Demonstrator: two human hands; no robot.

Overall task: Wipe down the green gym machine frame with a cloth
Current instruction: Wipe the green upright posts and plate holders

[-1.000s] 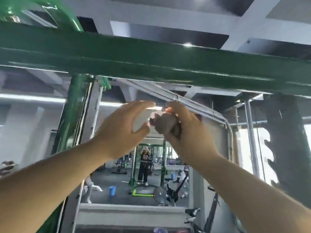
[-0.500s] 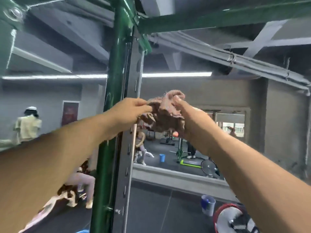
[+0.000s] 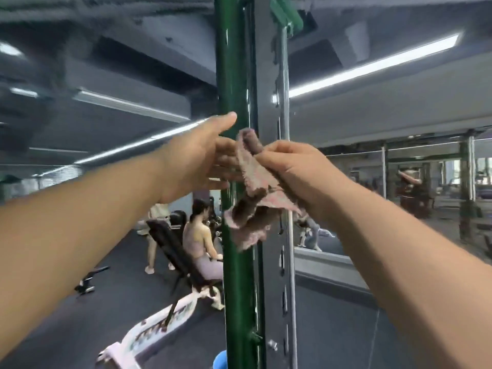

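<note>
A glossy green upright post (image 3: 234,275) of the gym machine frame runs from top to bottom in the middle of the view, with a grey slotted rail (image 3: 277,262) fixed to its right side. My right hand (image 3: 300,174) grips a worn pink-brown cloth (image 3: 253,198) in front of the post, and the cloth hangs down crumpled. My left hand (image 3: 197,161) is spread flat beside the cloth, fingers extended against the post's left face and touching the cloth's edge.
Behind the post a person (image 3: 199,241) sits on a black incline bench (image 3: 170,246). A white bench (image 3: 149,334) lies low on the dark floor. A wall mirror (image 3: 399,195) fills the right side. A blue object (image 3: 219,360) sits at the post's foot.
My view has dropped and swung from the overhead green beam to the upright post. Both hands came down with the cloth; the left hand has opened flat while the right keeps hold of it.
</note>
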